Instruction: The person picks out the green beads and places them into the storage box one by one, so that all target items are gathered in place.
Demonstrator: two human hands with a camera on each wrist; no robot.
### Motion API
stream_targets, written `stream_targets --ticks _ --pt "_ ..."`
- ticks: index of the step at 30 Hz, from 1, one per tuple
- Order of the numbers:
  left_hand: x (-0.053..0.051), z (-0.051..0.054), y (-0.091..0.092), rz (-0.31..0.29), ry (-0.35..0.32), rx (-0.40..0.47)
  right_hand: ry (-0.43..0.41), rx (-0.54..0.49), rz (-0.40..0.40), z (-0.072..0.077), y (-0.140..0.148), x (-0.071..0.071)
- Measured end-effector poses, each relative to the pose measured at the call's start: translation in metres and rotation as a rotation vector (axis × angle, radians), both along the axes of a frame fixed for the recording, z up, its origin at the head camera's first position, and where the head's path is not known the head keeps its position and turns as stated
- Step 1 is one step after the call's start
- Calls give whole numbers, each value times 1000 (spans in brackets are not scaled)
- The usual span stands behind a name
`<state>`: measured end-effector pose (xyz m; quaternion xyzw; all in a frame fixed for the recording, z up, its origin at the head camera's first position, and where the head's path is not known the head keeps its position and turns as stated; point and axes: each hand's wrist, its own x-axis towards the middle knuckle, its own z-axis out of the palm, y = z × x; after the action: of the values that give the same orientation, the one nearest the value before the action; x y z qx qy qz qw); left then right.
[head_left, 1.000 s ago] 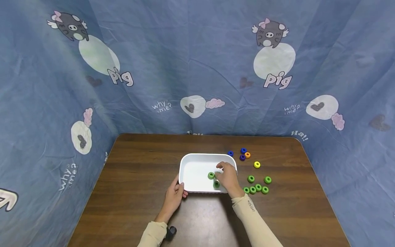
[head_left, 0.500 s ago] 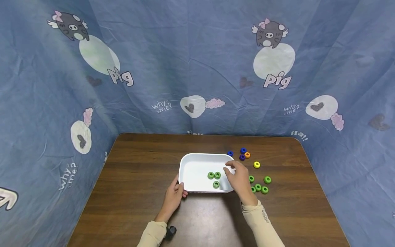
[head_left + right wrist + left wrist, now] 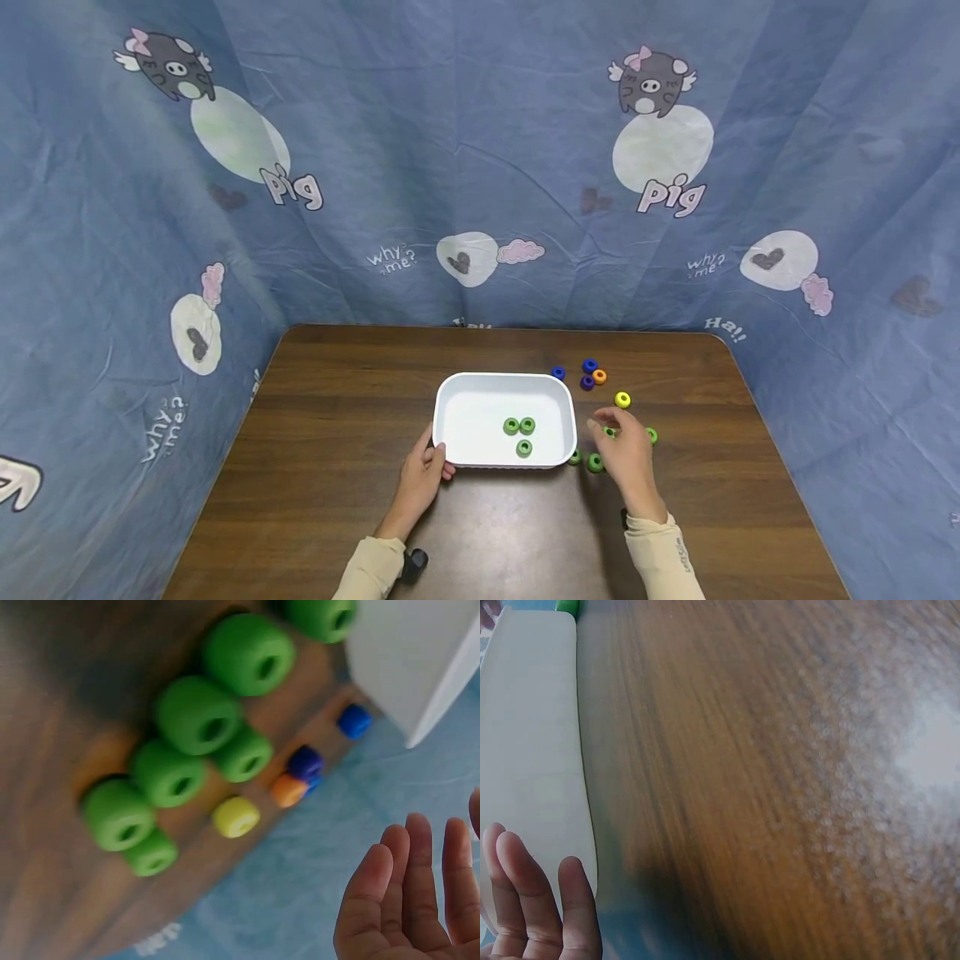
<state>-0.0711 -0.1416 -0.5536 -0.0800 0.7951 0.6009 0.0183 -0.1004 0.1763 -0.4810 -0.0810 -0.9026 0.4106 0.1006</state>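
A white tray (image 3: 472, 417) sits mid-table with three green beads (image 3: 524, 448) in its right half. My left hand (image 3: 422, 482) grips its near left corner, thumb at the rim; in the left wrist view, fingers (image 3: 577, 900) lie against its outer wall. To the right of the tray, my right hand (image 3: 628, 450) hovers over a group of green beads (image 3: 199, 716), partly covering them in the head view. Its fingers (image 3: 420, 885) are loosely extended, and nothing is seen held in the right wrist view.
Behind the green beads lie a yellow bead (image 3: 622, 400), an orange bead (image 3: 599, 377), a purple bead (image 3: 587, 382) and two blue beads (image 3: 590, 365). One of the blue ones is close to the tray's far right corner. A blue printed curtain (image 3: 360, 167) surrounds the wooden table (image 3: 337, 400).
My right hand has withdrawn from above the tray and moved right, over the green beads on the table. Three green beads are now uncovered in the tray. The left hand stays put.
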Motion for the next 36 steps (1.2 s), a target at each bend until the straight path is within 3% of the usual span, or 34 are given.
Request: stream_targets --ticks 18,23,25,30,32,36 --pt "1 2 2 11 -14 33 -162 -17 -134 -31 45 15" --pt "0 0 1 8 -19 17 -164 6 -151 -39 50 15" --pt "0 7 3 10 -25 9 -168 16 -155 -40 50 15" --pt "0 9 4 21 -22 2 -176 23 -144 -42 51 14" --pt "-1 2 2 20 -17 11 -174 26 -142 -44 51 14" --pt "-1 0 1 14 -22 35 -175 32 -146 -49 50 14"
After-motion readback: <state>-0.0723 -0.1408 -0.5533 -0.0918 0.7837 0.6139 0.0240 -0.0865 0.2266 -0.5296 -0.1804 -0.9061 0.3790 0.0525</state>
